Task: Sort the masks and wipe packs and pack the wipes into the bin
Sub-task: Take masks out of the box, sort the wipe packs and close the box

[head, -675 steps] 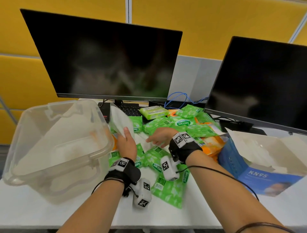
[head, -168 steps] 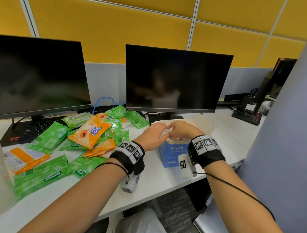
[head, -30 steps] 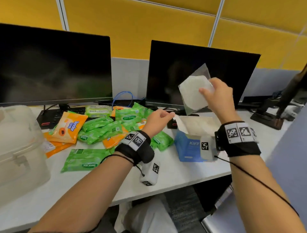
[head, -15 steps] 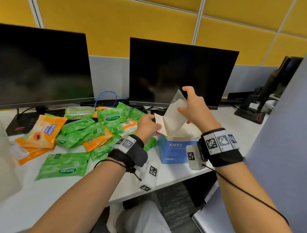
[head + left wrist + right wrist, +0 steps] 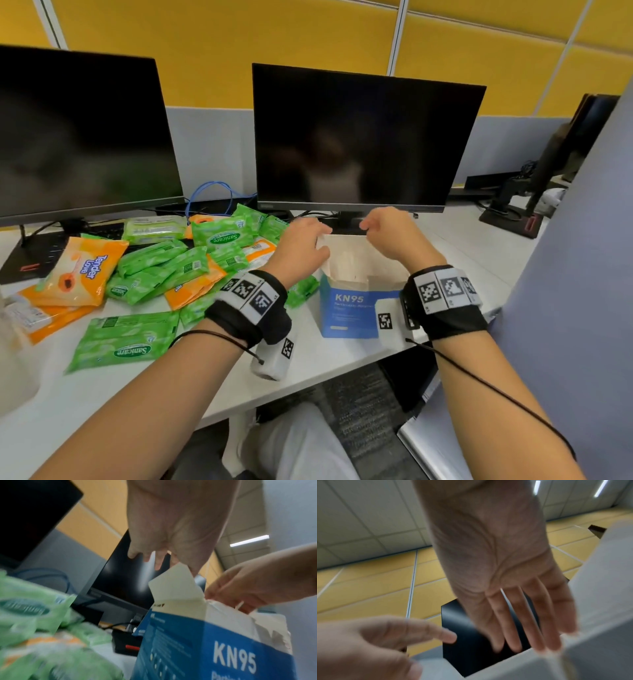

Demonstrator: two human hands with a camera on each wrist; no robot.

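Two hands at the KN95 box (image 5: 356, 308) | mask now tucked inside | left hand (image 5: 301, 246) pinches flap (image 5: 175, 584), right hand (image 5: 394, 236) fingers straight, together | wipe packs (image 5: 164, 263) next

Even, bright ceiling-strip light (image 5: 249, 540); head view bows at edges; wrist views blur, perhaps from motion.

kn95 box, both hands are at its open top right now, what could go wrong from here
1. The KN95 box stands near the desk's front edge, so a downward or forward push from the left hand or right hand might tip it off.
2. Its raised white flap sits against the left hand's fingers and could crease or tear.
3. Green wipe packs lie against the box's left side and may get dragged along if it slides.
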